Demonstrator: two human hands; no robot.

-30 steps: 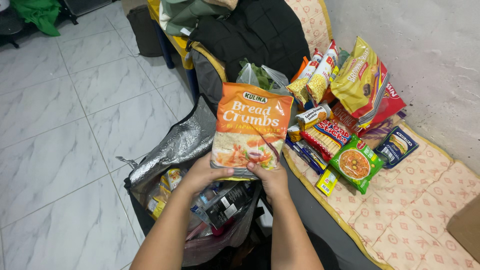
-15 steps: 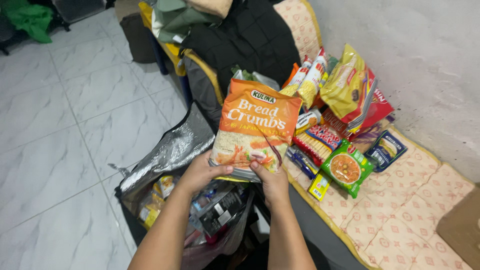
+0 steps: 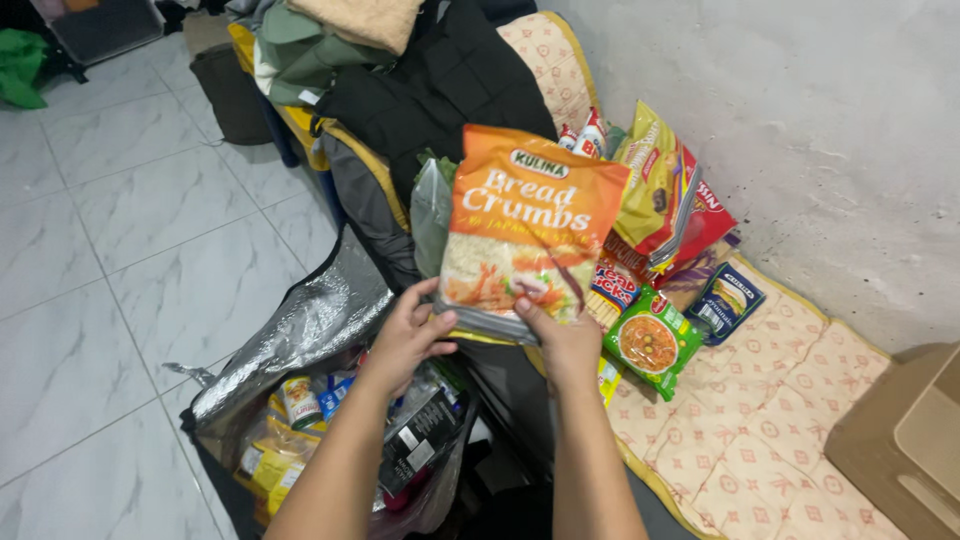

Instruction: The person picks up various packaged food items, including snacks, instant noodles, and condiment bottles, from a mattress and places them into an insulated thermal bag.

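While both hands grip its bottom edge, a large orange plastic packet of breadcrumbs (image 3: 525, 225) stands upright above an open silver-lined cooler bag (image 3: 300, 335).
The left hand (image 3: 408, 335) and right hand (image 3: 562, 343) pinch the packet's lower corners; behind it, a green noodle packet (image 3: 650, 342) and a yellow snack bag (image 3: 655, 185) lie on a patterned beige mat (image 3: 770, 420).

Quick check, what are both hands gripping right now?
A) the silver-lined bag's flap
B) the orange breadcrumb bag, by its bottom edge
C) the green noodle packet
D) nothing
B: the left hand and right hand pinch the bottom edge of the orange breadcrumb bag, held upright.
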